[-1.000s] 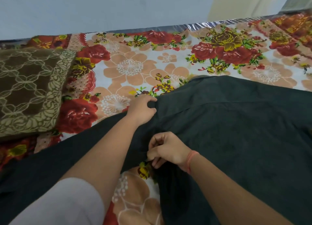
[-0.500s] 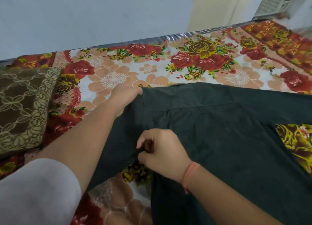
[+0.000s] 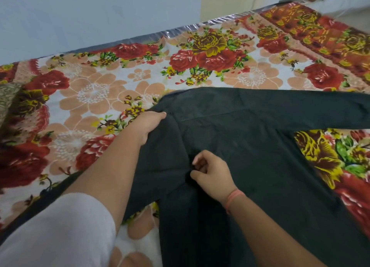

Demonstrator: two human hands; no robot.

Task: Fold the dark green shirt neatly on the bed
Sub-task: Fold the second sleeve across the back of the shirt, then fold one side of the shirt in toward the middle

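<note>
my left hand [image 3: 149, 124] pinches the far shoulder corner of the dark green cotton shirt [image 3: 250, 146]; my right hand [image 3: 212, 172] grips a fold nearer me. the shirt lies flat on the floral bed [image 3: 96, 90], stretching rightward from both hands.

We're looking at a shirt [image 3: 250, 146] in a very dark green, plain, with no print on it. Under it the bedsheet [image 3: 96, 90] is a riot: white ground, big peach flowers with white dotted centres, deep red roses, olive-yellow roses and bright green leaves. Far right, its border [image 3: 320, 36] turns orange-red with yellow motifs. At the far left edge we catch a brown cushion [image 3: 8, 98] with a pale beige lace-like pattern. Our near left sleeve [image 3: 60, 232] is plain white, and on the right wrist sits a salmon-pink band [image 3: 234, 198]. The wall [image 3: 90, 12] beyond is pale blue-grey.
</note>
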